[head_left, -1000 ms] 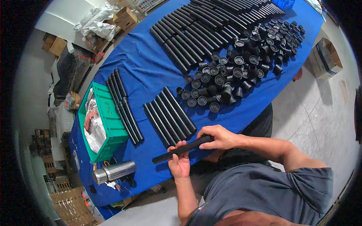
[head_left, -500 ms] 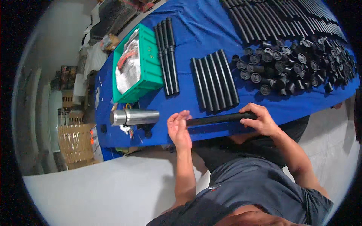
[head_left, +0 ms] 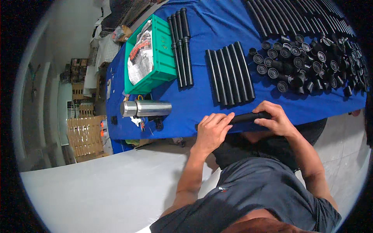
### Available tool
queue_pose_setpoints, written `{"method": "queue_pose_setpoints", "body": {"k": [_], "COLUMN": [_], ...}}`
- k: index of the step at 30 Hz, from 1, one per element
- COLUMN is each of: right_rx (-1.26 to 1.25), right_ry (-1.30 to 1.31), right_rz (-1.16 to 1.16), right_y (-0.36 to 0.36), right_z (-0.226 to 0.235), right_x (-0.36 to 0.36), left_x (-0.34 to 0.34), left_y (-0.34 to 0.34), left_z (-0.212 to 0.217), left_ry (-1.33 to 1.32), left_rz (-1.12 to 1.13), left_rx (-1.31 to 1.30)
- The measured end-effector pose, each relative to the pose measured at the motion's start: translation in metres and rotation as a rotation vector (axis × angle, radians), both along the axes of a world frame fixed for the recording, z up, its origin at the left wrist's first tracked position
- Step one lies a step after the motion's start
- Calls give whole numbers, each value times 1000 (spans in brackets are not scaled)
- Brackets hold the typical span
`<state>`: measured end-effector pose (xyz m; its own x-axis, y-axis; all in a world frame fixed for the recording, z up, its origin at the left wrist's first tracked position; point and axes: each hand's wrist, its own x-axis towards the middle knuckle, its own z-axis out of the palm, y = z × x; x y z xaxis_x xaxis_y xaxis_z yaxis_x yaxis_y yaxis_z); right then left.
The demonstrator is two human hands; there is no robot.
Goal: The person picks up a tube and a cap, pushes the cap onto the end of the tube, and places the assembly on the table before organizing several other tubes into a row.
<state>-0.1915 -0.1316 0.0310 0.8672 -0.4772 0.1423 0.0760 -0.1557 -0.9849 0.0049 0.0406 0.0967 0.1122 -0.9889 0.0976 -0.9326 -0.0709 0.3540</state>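
A black plastic tube [head_left: 244, 118] lies crosswise in front of me, over the near edge of the blue-covered table. My right hand [head_left: 278, 121] grips its right end between thumb and fingers; that end looks slightly thicker, as if capped. Around the left part of the tube my left hand [head_left: 211, 131] is closed, its fingers laid over the top and hiding most of that end. Just beyond the held tube, several similar black tubes [head_left: 230, 73] rest side by side. Farther right is a heap of round black caps [head_left: 297, 63] with ringed faces.
A green crate [head_left: 165, 52] with crumpled silvery-white material stands at the left. Beside it lie black tubes with collared ends [head_left: 181, 48]. A steel flask [head_left: 153, 108] lies near the table's front left edge. Long rows of tubes [head_left: 278, 17] fill the far right.
My left hand has gone from open at the tube's left end to closed over the tube, farther right. The right hand keeps its grip. The whole view has shifted slightly.
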Motion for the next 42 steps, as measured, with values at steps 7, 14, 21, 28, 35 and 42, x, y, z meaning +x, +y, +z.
{"method": "queue_pose_setpoints", "body": {"k": [7, 14, 21, 28, 35, 42], "right_rx": [205, 452, 450, 464, 449, 488], "right_ry": [-107, -94, -56, -54, -19, -22], "right_rz": [-52, 38, 30, 30, 31, 29], "right_y": [7, 4, 5, 5, 4, 5], "right_z": [-5, -16, -19, -21, -18, -21], "right_x": [4, 3, 3, 3, 3, -1], "left_x": [13, 102, 172, 177, 175, 169], "left_y": [-3, -61, -128, -147, -155, -160], "left_z": [8, 15, -32, -49, -52, -57], "left_ry": [101, -75, -241, -337, -406, -497], "left_rz": [90, 454, 433, 488, 488, 504], "left_rx": [-71, -245, -152, 22, -2, -37]}}
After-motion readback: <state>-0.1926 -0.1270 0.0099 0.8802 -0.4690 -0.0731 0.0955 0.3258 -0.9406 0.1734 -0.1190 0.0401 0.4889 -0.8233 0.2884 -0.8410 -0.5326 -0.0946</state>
